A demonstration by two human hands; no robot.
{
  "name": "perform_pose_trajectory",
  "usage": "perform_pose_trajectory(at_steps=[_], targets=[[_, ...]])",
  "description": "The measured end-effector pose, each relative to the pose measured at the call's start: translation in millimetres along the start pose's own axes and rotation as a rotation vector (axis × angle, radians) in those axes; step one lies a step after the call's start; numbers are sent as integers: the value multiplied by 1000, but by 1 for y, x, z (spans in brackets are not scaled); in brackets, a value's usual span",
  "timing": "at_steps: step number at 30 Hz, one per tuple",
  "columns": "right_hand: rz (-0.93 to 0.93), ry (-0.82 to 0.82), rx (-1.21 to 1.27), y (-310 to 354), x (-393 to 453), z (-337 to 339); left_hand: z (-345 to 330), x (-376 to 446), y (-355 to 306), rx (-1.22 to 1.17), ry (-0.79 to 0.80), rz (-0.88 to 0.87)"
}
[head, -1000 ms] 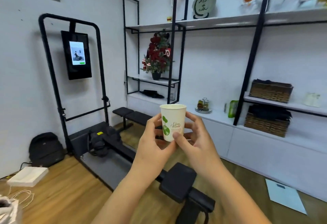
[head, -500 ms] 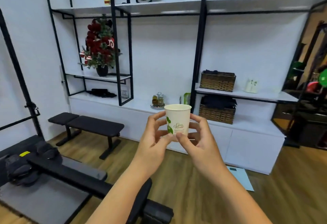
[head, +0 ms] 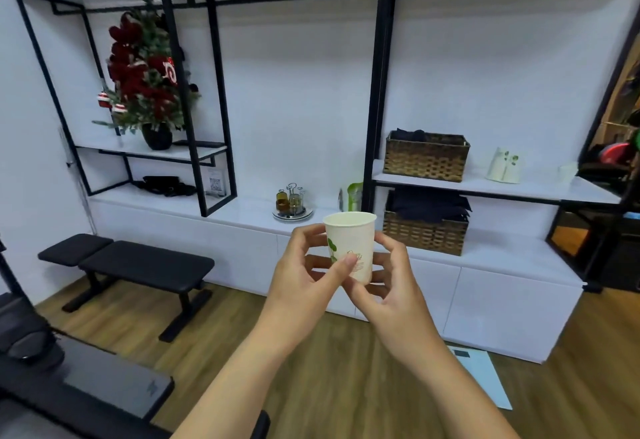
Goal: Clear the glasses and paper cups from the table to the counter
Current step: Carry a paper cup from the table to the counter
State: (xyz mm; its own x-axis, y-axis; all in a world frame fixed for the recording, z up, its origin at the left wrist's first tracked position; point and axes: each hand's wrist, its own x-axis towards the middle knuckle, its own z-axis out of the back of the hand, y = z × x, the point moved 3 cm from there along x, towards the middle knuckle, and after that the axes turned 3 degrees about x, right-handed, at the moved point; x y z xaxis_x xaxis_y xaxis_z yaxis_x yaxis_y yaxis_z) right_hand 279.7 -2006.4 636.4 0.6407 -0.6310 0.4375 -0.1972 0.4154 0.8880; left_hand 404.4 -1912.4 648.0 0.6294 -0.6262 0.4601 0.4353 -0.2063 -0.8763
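White counter (head: 502, 258) spans the frame's middle, a wicker basket (head: 425, 234) standing on it right of centre and a black bench (head: 138, 265) at lower left. Centre frame, the left hand (head: 304, 279) and right hand (head: 391, 286) curl their fingers around an upright paper cup (head: 351, 244), held in the air.

Black bench (head: 138, 265), two wicker baskets (head: 426, 156), red flower arrangement (head: 145, 74)

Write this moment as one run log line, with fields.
phase: carry | held: cup upright | left hand: on cup | right hand: on cup | ahead: counter
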Motion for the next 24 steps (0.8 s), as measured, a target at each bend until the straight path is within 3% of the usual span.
perform_pose_trajectory(at_steps=[12,16,24], targets=[[1,100,23,-147,216,65,-106,191,106,110,-150,11],[19,118,31,-181,292,89,-137,254,131,203,-216,-82],[-16,175,95,-264,394,74,-151,347,203,328,-205,-130]])
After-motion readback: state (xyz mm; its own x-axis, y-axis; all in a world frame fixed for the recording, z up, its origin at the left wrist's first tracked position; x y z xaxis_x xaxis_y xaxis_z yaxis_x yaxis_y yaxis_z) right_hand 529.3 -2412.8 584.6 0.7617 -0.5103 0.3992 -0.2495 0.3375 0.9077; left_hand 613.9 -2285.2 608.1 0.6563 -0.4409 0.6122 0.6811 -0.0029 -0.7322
